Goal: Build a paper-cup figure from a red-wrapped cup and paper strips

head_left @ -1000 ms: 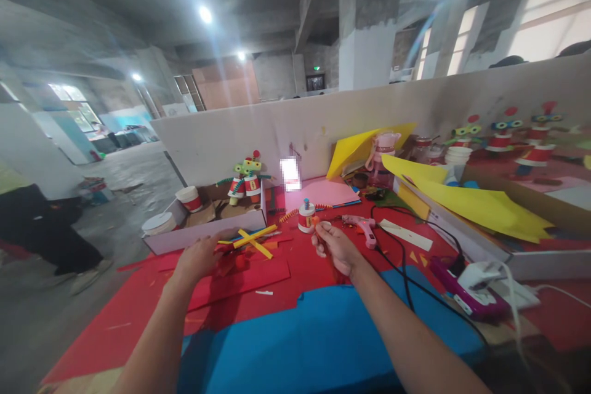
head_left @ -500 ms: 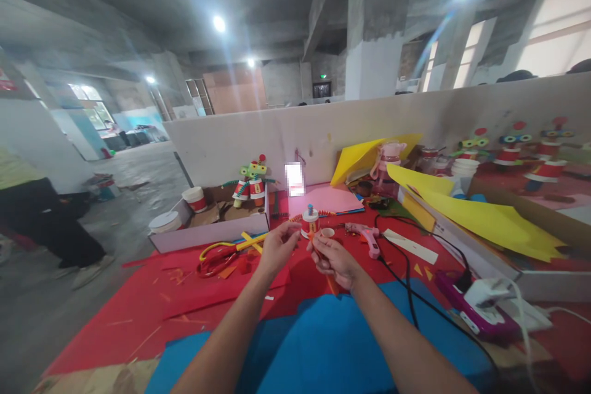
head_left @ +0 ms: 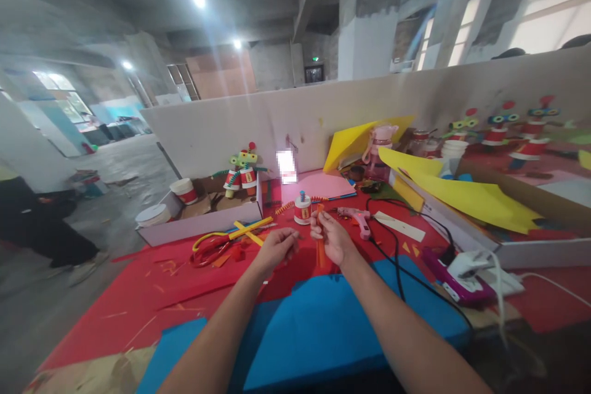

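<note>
My right hand (head_left: pixel 333 237) is closed around an orange strip (head_left: pixel 321 253), probably paper, which stands nearly upright with its ends above and below the fingers. To its left, my left hand (head_left: pixel 278 250) has its fingers curled in and thumb against them; whatever they may pinch is too small to make out. Just beyond both hands a white paper cup (head_left: pixel 302 212) with a red band stands upside down on the table. It has a blue piece on top and coiled paper arms at its sides. Right of it lies a pink glue gun (head_left: pixel 357 218).
Red-handled scissors (head_left: pixel 210 252) and crossed yellow strips (head_left: pixel 250 229) lie left. A box (head_left: pixel 198 226) there holds finished cup figures (head_left: pixel 241 175). Blue sheets (head_left: pixel 323 326) cover the near edge. Right are black cords, a purple power strip (head_left: pixel 455 283) and yellow sheets (head_left: pixel 462 191).
My hands have moved apart. The right hand has turned the orange strip upright and away from the cup; the left has drawn back toward me and curled. The view has shifted slightly.
</note>
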The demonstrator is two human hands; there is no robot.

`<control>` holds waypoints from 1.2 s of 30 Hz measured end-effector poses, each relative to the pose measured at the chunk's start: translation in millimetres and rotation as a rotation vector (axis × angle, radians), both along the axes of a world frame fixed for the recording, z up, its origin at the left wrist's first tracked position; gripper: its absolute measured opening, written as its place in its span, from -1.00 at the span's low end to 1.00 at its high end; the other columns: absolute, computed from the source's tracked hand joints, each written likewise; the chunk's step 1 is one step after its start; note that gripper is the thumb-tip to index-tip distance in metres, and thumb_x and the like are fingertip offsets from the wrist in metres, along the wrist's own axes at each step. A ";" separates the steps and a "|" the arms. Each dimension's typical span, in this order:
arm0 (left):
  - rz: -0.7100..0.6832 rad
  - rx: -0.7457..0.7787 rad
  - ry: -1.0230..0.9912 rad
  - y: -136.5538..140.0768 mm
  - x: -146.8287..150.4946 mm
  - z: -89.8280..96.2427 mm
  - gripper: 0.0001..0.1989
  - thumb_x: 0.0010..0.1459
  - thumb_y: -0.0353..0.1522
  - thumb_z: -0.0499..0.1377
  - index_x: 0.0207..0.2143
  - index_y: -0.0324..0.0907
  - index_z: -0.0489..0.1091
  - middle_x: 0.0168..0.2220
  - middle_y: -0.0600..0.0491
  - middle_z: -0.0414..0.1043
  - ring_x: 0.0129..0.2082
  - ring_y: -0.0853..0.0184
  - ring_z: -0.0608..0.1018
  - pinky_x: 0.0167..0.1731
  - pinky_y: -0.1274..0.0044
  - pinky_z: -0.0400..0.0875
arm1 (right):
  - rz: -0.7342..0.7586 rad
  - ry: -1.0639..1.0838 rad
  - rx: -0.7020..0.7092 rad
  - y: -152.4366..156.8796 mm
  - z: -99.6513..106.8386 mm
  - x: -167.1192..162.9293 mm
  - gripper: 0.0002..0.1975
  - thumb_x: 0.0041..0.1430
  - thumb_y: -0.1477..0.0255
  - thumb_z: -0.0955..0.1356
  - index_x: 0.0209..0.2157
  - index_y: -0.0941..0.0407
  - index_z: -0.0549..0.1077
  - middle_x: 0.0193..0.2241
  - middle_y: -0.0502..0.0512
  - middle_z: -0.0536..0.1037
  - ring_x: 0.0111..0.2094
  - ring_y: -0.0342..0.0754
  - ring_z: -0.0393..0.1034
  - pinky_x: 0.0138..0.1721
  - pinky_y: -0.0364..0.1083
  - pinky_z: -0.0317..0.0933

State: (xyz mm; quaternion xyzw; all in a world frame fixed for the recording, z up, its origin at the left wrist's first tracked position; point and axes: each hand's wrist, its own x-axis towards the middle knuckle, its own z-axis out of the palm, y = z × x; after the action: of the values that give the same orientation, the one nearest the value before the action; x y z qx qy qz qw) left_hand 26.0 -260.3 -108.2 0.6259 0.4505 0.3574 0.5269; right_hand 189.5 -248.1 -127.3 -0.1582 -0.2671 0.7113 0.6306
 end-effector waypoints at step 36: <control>0.114 0.145 -0.081 -0.8 -3.3 14.7 -0.55 -0.03 0.00 0.24 -0.49 -0.25 0.43 -0.66 0.19 0.26 -0.72 0.55 0.26 -0.70 0.66 0.11 | -0.045 -0.579 0.162 -12.3 4.4 -3.3 -0.56 -0.02 0.01 0.41 -0.48 0.15 0.45 -0.58 -0.01 0.50 -0.54 -0.17 0.37 -0.47 -0.18 0.27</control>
State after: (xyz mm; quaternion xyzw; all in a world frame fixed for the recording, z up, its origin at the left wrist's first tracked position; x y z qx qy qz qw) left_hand 22.7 -261.0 -93.5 0.6210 0.4367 0.4433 0.4767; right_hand 186.3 -260.4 -122.9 -0.3095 -0.4882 0.5988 0.5544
